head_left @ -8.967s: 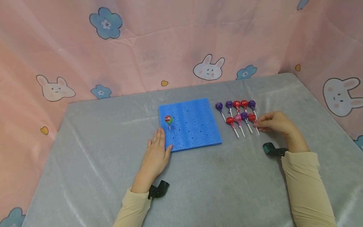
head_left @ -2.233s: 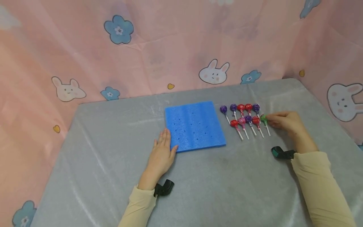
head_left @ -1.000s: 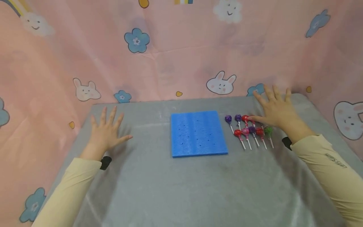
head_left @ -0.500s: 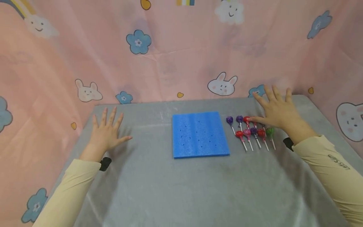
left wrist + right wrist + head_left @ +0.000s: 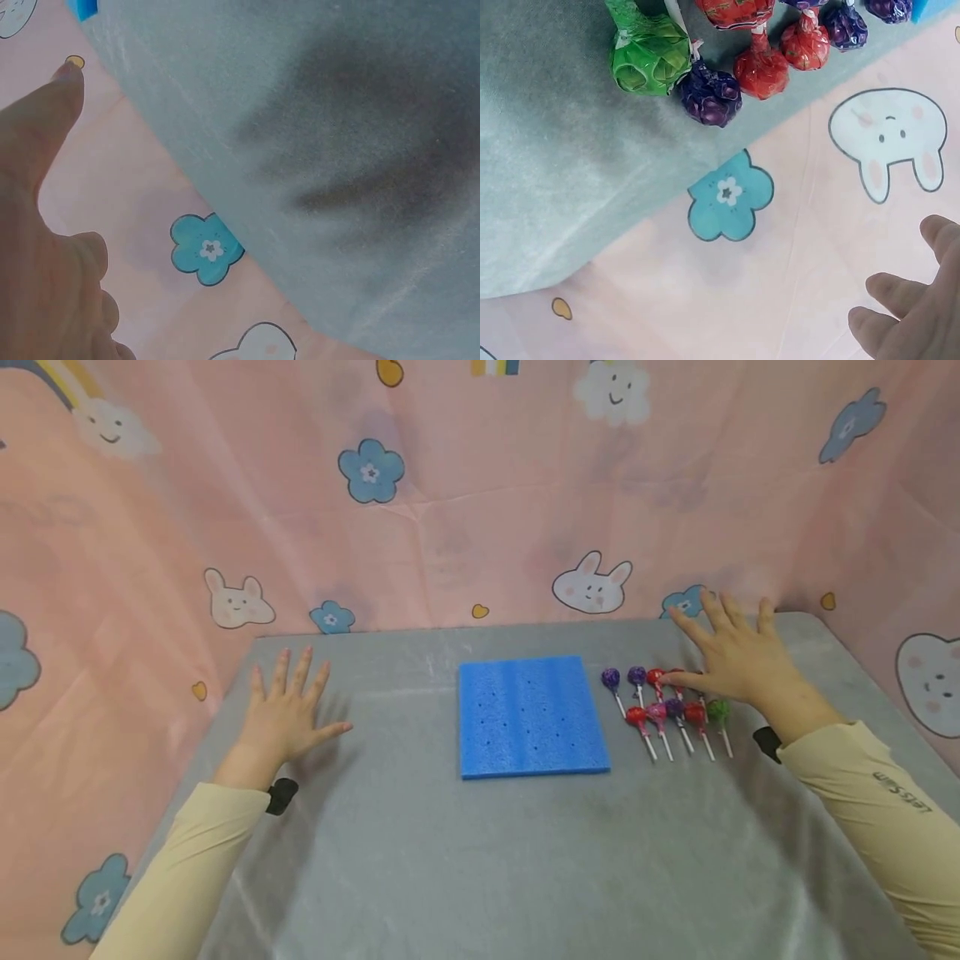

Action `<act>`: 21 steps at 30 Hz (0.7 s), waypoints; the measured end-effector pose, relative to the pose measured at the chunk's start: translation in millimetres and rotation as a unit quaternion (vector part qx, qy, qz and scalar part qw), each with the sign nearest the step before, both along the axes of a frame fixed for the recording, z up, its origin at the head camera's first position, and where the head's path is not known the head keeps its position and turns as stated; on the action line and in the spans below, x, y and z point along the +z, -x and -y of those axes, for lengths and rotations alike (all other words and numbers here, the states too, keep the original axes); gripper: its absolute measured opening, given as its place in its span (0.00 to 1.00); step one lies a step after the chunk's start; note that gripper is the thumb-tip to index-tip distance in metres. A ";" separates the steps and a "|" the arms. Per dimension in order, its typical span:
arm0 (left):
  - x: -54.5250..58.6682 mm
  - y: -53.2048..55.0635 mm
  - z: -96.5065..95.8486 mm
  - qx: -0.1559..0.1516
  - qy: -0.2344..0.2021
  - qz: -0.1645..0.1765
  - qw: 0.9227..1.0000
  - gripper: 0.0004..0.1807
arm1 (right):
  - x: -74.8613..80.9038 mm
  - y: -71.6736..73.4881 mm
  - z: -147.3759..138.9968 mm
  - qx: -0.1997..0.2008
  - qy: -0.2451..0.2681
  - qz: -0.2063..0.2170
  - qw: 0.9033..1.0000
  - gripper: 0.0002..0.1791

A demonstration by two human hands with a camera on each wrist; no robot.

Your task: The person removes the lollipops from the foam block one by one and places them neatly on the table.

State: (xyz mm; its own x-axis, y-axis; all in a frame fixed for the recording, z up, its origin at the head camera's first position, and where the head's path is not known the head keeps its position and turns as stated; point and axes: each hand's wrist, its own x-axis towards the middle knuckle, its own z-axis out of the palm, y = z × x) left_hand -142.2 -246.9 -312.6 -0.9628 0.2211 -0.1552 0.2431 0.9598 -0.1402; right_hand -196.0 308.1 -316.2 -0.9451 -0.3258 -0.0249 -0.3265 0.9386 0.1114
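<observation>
My left hand [image 5: 281,718] hovers over the left of the table, fingers spread, holding nothing; its shadow falls on the cloth in the left wrist view. At the right, my right hand [image 5: 742,660] is raised with spread fingers, also with nothing in it. Below it, two rows of wrapped lollipops lie on the cloth: purple, red, pink and a green lollipop [image 5: 718,711] at the right end. The right hand hides part of the back row in the head view. A blue foam board [image 5: 532,718] with several small holes lies left of the lollipops, with no lollipop standing in it.
A grey cloth [image 5: 480,868] covers the table. Behind and beside it hangs a pink curtain [image 5: 480,510] printed with rabbits, flowers and clouds. Black wrist cameras are strapped on both arms, over or beside beige sleeves.
The red-and-green lollipop has left the foam board; a green one ends the front row. Both hands have since lifted away and spread. Over the last second only the view shifts slightly.
</observation>
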 end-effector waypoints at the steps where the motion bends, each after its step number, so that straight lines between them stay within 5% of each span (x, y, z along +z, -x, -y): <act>1: -0.3 -0.2 -0.4 0.000 -0.003 -0.001 1.000 0.53 | 0.2 0.3 -0.4 -0.001 0.000 0.001 1.000 0.55; 21: -0.9 -3.6 0.0 0.000 -0.014 -0.008 1.000 0.53 | 6.3 -3.2 -0.6 -0.001 0.011 0.010 1.000 0.54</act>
